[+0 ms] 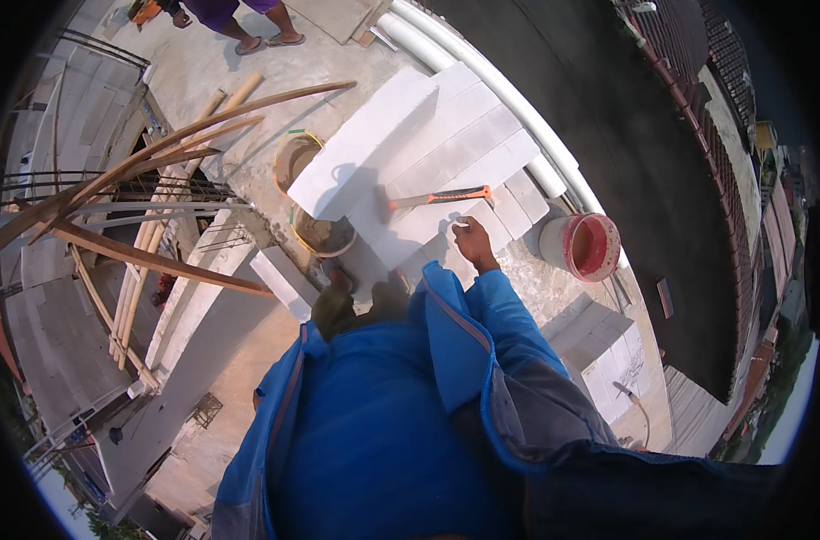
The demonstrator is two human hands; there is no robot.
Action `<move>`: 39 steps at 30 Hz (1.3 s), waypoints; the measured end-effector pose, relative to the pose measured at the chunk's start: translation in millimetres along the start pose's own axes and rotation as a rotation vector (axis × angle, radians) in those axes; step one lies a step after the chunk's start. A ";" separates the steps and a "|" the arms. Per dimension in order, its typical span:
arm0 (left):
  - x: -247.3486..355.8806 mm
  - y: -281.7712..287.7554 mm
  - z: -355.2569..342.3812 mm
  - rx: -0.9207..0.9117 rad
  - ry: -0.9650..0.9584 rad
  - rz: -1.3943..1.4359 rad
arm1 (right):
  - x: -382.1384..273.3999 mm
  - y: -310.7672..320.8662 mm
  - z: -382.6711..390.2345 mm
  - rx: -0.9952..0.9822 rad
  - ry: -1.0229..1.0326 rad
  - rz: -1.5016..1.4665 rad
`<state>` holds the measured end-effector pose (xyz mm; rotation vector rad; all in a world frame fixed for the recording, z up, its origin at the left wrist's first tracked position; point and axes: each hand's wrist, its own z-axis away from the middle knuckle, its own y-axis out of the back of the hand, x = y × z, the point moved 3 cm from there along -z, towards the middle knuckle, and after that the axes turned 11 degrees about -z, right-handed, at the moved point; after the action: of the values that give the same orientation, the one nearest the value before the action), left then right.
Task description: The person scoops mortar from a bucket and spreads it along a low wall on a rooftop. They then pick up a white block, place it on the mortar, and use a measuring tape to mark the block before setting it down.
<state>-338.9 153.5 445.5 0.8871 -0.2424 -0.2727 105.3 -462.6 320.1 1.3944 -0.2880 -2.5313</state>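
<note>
My right hand (474,244) is over the near side of a stack of white lightweight blocks (482,135), its fingers curled together. Something small and pale shows at the fingertips, too small to name. Just beyond the hand, a hammer (441,197) with an orange and black handle lies across the blocks, its head to the left. A large white block (365,135) rests at the stack's left side, with a shadow falling over its near end. My left hand does not show; the blue jacket covers that side.
Left of the blocks stand two buckets, one mortar-smeared (331,238). A red-rimmed bucket (583,247) is at right, near white pipes (518,99) along the edge. Long timber (158,256) juts in from the left. More blocks (599,346) sit at lower right. Another person's legs (248,27) show at the top.
</note>
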 end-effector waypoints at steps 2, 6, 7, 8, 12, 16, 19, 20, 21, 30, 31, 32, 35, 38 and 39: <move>84.0 14.2 -23.6 0.203 -0.301 -0.009 | 1.8 -23.4 31.0 -0.041 0.026 -0.040; 375.1 56.5 39.4 0.447 -0.898 -0.209 | 53.2 -49.9 117.7 -0.142 -0.091 0.039; 440.7 64.5 62.5 0.420 -1.011 -0.269 | 83.3 -52.4 140.3 -0.150 -0.167 0.012; 491.9 60.6 69.6 0.391 -1.132 -0.326 | 114.8 -52.6 162.1 -0.154 -0.242 -0.005; 622.7 20.0 69.6 0.492 -1.272 -0.673 | 240.2 -42.1 282.1 0.125 -0.585 -0.066; 688.8 -36.3 61.2 0.369 -1.086 -0.832 | 325.3 -7.3 406.2 0.544 -0.768 -0.467; 691.1 -44.1 63.6 0.221 -1.116 -0.784 | 334.6 0.1 480.4 0.739 -0.812 -0.626; 687.8 -31.3 47.0 0.239 -1.181 -0.770 | 323.0 -11.3 482.8 0.785 -0.833 -0.708; 693.1 -34.0 47.8 0.226 -1.270 -0.749 | 320.0 -22.2 497.9 0.865 -0.860 -0.783; 729.5 -27.7 18.0 -0.617 -1.236 -0.300 | 291.6 -152.0 433.2 0.182 -0.714 -0.324; 724.2 -13.4 -4.0 -0.613 -1.192 -0.300 | 245.3 -144.6 405.5 0.090 -0.676 -0.391; 720.9 -9.1 -25.5 -0.639 -1.152 -0.272 | 225.1 -129.7 391.7 0.143 -0.658 -0.376; 742.0 -19.3 -71.5 -0.791 -1.176 -0.185 | 196.2 -96.5 352.2 0.305 -0.505 -0.292; 751.6 -25.2 -121.6 -0.812 -0.993 -0.170 | 158.6 -48.0 314.5 0.374 -0.417 -0.111; 755.5 -31.7 -127.0 -0.812 -0.931 -0.147 | 149.2 -33.7 297.1 0.383 -0.359 -0.006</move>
<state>406.3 -24.3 414.9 -0.0842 -0.8556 -0.8465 -227.8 -458.0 347.1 1.0327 -0.8726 -2.8264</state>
